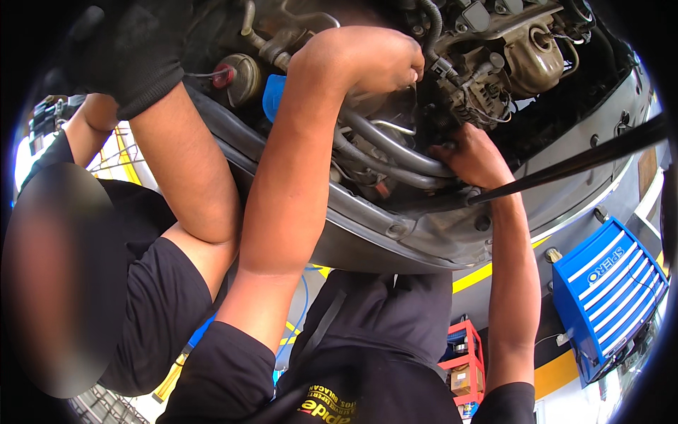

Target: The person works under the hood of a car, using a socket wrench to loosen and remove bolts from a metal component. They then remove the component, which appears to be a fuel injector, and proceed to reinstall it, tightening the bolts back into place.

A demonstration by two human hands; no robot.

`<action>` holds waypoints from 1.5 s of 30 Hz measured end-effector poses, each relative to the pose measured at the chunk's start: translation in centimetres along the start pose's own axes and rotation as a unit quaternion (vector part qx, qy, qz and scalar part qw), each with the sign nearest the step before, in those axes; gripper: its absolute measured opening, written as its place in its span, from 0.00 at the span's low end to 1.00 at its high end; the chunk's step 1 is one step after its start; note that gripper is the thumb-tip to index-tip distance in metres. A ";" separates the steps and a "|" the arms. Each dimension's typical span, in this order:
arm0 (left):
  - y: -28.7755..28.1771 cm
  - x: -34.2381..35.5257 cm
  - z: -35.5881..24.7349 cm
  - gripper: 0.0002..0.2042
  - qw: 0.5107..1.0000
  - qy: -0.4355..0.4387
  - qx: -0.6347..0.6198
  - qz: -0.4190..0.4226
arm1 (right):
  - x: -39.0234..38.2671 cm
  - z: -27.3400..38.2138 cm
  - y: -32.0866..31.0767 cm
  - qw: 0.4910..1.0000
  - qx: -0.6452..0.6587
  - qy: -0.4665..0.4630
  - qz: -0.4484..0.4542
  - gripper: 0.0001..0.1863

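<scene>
My left hand is bent over the car's engine bay with its fingers curled inward. Whatever those fingers grip is hidden beneath the hand. Further right and lower, my right hand reaches in beside the engine, its fingers closed near a black ribbed hose and wiring. What it holds cannot be made out. Between my hands run thick grey pipes. A metal engine part with a round opening sits above and right of my right hand. A blue cap shows beside my left forearm.
A co-worker's black-gloved hand reaches in at the left, close to my left arm. A black rod slants across by my right wrist. The car's front edge lies below. A blue drawer cabinet and red shelf stand beyond.
</scene>
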State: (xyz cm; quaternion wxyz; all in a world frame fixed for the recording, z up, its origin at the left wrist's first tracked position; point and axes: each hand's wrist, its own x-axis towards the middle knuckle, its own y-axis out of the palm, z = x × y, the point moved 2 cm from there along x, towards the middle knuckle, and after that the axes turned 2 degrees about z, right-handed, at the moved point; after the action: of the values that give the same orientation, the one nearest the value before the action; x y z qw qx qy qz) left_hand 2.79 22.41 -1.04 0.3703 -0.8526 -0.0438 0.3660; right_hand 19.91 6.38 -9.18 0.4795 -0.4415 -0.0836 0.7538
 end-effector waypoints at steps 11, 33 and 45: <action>-1.4 -1.6 -1.0 0.16 0.999 0.000 0.024 -0.025 | -0.8 0.8 0.1 0.994 -0.020 0.066 -0.088 0.21; 0.4 0.5 0.1 0.13 1.000 -0.014 0.017 -0.018 | -0.8 0.8 -0.3 0.973 -0.096 0.197 -0.073 0.24; -3.1 -3.4 -3.0 0.13 0.998 -0.055 0.001 -0.001 | -0.7 -0.2 0.3 0.986 -0.017 0.133 -0.098 0.27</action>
State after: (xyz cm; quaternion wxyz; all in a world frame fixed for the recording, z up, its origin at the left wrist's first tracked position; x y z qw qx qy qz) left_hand 2.93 21.67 4.36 0.3686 -0.8308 -0.0644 0.4121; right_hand 19.97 5.61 -9.01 0.5506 -0.5352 -0.0751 0.6362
